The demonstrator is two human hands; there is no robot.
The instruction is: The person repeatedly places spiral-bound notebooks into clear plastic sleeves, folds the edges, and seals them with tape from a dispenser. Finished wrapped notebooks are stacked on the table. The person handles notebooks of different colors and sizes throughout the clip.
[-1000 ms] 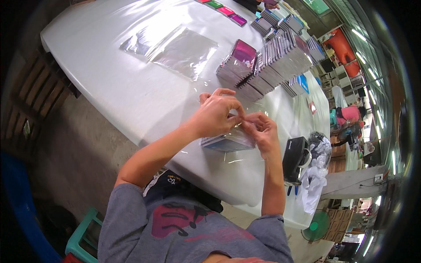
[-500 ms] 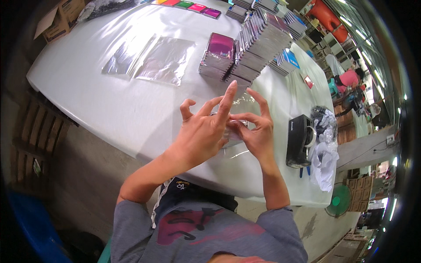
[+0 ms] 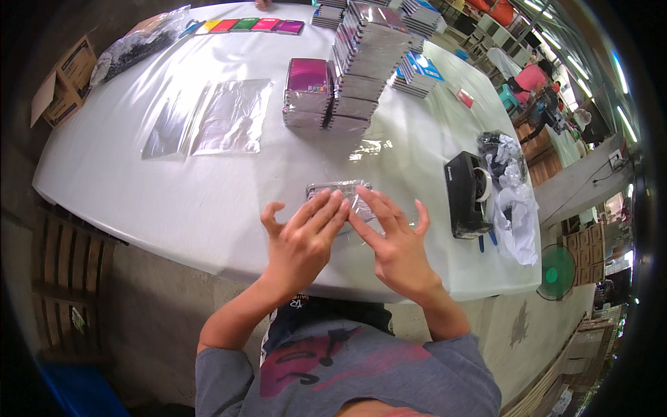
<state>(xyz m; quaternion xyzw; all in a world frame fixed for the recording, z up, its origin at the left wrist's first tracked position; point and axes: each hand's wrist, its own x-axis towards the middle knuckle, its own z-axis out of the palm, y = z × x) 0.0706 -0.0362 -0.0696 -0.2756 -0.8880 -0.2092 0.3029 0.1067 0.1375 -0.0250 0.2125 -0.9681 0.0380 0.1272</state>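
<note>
We find the clear-wrapped packet (image 3: 340, 191) at frame centre on the white table (image 3: 139, 187), lying flat, glossy, under the fingertips of the left hand (image 3: 300, 243) and right hand (image 3: 394, 247), both spread wide, gripping nothing.

Bright daylight from upper right; glare on white table (image 3: 208, 201); strong fisheye bending, dark vignette at rim.

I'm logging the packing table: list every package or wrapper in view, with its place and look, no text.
Clear-wrapped flat pack: under both hands' fingertips, silvery.
Clear bags: far left on the table, flat, glossy.
Wrapped stacks: far centre, tall, one magenta-topped.
Cardboard box: left of the table, brown.
Colour cards: far edge, a row.
</note>
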